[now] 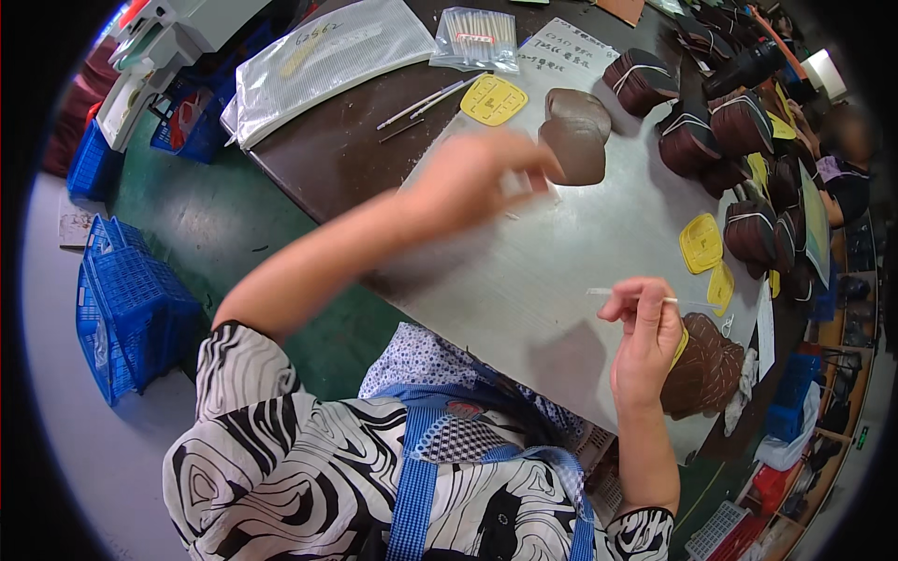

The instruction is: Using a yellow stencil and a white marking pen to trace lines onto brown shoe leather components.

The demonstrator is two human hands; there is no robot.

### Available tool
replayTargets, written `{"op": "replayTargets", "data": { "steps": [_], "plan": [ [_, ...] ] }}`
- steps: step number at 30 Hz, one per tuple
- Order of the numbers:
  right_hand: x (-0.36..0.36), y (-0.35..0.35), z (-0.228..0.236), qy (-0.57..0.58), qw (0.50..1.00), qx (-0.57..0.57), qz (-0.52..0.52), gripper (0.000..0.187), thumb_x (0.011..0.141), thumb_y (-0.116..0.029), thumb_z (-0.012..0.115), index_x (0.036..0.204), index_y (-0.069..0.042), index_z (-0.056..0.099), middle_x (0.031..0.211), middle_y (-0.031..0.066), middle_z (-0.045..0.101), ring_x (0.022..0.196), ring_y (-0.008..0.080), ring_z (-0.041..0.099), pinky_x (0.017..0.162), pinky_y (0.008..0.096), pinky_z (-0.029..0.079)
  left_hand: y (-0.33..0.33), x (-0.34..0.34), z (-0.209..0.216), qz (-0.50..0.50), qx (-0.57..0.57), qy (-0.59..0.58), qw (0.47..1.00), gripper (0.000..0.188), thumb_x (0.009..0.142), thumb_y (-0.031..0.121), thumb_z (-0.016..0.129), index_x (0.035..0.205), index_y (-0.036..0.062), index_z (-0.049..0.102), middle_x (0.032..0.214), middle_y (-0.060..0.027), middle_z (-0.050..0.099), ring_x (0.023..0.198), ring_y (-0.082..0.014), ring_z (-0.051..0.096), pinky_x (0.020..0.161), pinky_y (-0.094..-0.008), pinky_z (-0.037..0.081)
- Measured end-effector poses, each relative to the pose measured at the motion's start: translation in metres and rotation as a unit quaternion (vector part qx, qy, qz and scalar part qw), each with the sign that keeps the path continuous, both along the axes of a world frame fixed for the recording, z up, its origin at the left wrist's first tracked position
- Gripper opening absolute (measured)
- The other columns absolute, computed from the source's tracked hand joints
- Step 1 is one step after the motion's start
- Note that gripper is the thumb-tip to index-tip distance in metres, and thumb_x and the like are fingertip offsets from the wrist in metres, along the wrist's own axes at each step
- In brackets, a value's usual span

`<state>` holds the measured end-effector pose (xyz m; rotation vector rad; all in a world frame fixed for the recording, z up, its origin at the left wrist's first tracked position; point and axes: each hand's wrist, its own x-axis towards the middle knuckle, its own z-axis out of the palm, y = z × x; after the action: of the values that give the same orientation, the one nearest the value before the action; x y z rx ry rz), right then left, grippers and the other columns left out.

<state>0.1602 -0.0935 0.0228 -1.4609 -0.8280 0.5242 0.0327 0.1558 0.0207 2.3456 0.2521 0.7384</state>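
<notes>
My left hand [486,178] is smeared by motion above the grey work board [486,290]. Its bent fingers reach toward two overlapping brown leather-like pieces [575,150], and I cannot make out whether anything is between them. A thin white stick [599,291], much like a pen refill, lies across my right hand [645,327], pinched in its fingers. Close beside that hand is a pile of brown pieces [706,374] with light marks on them. Yellow cut-out templates [702,243] lie just beyond it, and another yellow template [494,99] is at the far edge of the board.
Banded stacks of brown pieces [744,122] crowd the right side. At the back are a bag of thin sticks [474,39], a plastic-wrapped white pack [327,65] and loose pens [430,101]. Blue crates [131,309] stand on the floor at left. Another person [847,182] is at far right.
</notes>
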Motion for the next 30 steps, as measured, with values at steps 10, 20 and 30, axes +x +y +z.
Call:
{"op": "replayTargets", "data": {
  "steps": [10, 20, 30],
  "plan": [
    [0.003, 0.025, -0.026, 0.042, 0.995, -0.054, 0.069, 0.029, 0.109, -0.028, 0.053, 0.111, -0.001, 0.065, 0.101, 0.0075, 0.071, 0.085, 0.0098, 0.062, 0.077, 0.0260, 0.053, 0.166, 0.018, -0.020, 0.228, 0.249, 0.131, 0.932, 0.030, 0.091, 0.018, 0.071, 0.118, 0.0139, 0.058, 0.111, -0.0087, 0.067, 0.107, -0.0326, 0.067, 0.089, -0.0444, 0.053],
    [0.002, 0.025, -0.029, -0.043, 0.992, -0.082, 0.083, 0.027, 0.109, -0.024, 0.053, 0.104, -0.002, 0.069, 0.099, 0.0056, 0.068, 0.084, 0.0112, 0.060, 0.074, 0.0265, 0.053, 0.176, 0.033, -0.022, 0.200, 0.401, 0.187, 0.874, 0.031, 0.095, 0.007, 0.063, 0.122, 0.0230, 0.066, 0.129, -0.0025, 0.066, 0.101, -0.0255, 0.073, 0.082, -0.0379, 0.060],
    [-0.003, 0.025, -0.027, -0.014, 0.996, -0.060, 0.068, 0.034, 0.112, -0.028, 0.044, 0.112, -0.001, 0.064, 0.094, 0.0090, 0.073, 0.084, 0.0138, 0.064, 0.074, 0.0270, 0.052, 0.157, 0.061, -0.009, 0.223, 0.413, 0.298, 0.831, 0.040, 0.096, 0.012, 0.064, 0.133, 0.0242, 0.066, 0.122, -0.0076, 0.070, 0.103, -0.0252, 0.073, 0.084, -0.0368, 0.061]
  ]
}}
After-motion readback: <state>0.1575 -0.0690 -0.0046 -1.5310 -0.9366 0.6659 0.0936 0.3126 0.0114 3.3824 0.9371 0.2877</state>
